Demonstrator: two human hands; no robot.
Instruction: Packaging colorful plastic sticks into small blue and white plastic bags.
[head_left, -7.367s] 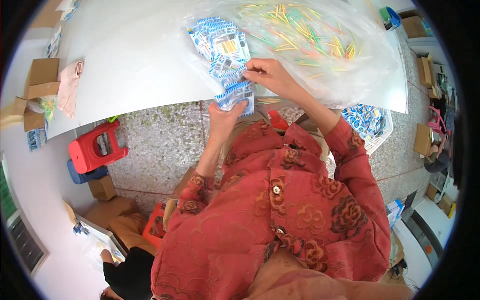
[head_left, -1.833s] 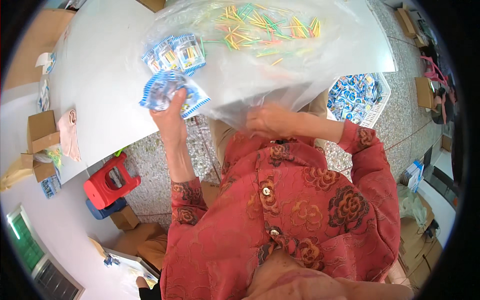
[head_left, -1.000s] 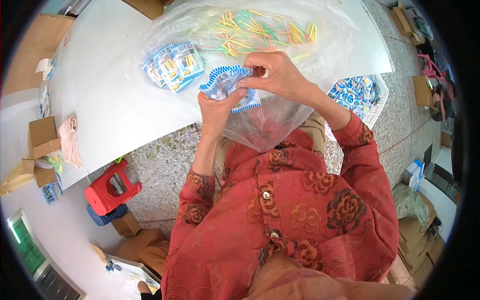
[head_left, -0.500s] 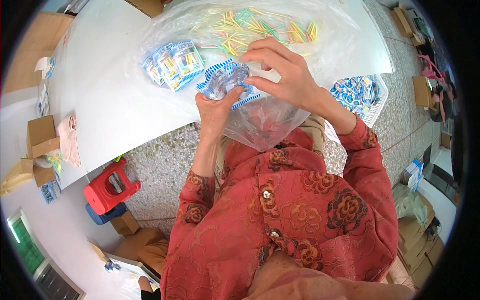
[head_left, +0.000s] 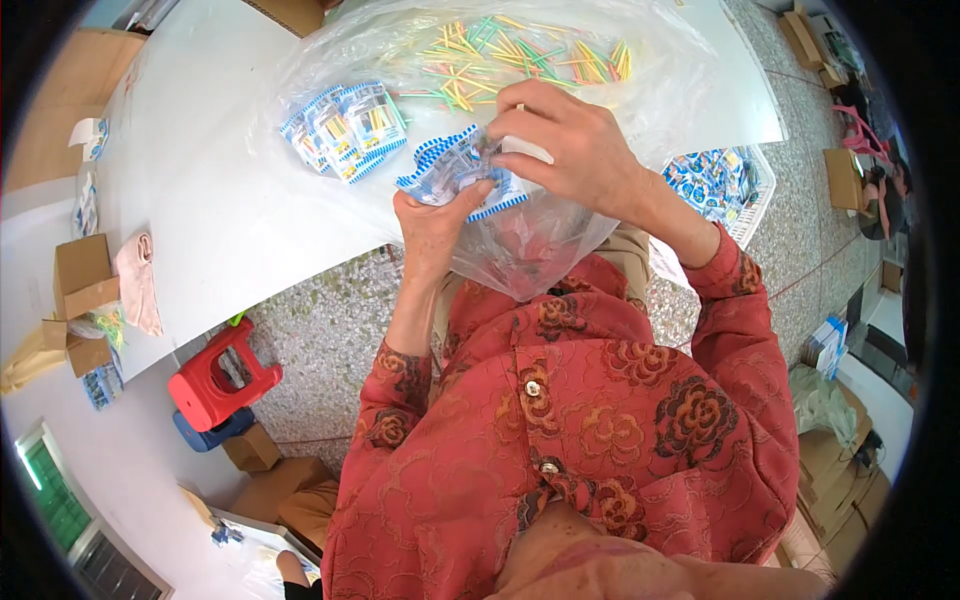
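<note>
My left hand (head_left: 433, 222) grips a small clear plastic packet (head_left: 455, 165) with blue-and-white striped edges, my thumb pressed across its front. At the packet's right side are the fingertips of my right hand (head_left: 575, 150), bent together in a pinch; what lies between them is hidden. Several filled packets (head_left: 345, 128) of the same kind lie overlapped to the left. Beyond my hands, thin yellow, green and pink sticks (head_left: 500, 60) are scattered on a clear plastic sheet (head_left: 670, 75), which hangs over the table's near edge toward my lap.
The white table (head_left: 220, 220) stretches left, with a pinkish cloth (head_left: 138, 283) at its edge. A white basket (head_left: 764, 190) full of blue-and-white packets stands at the right. A red plastic stool (head_left: 215, 375) and cardboard boxes (head_left: 80, 275) are on the left.
My right hand has come slightly lower, its fingers closing in on the packet. The packet in my left hand has tilted a little and shifted slightly right.
</note>
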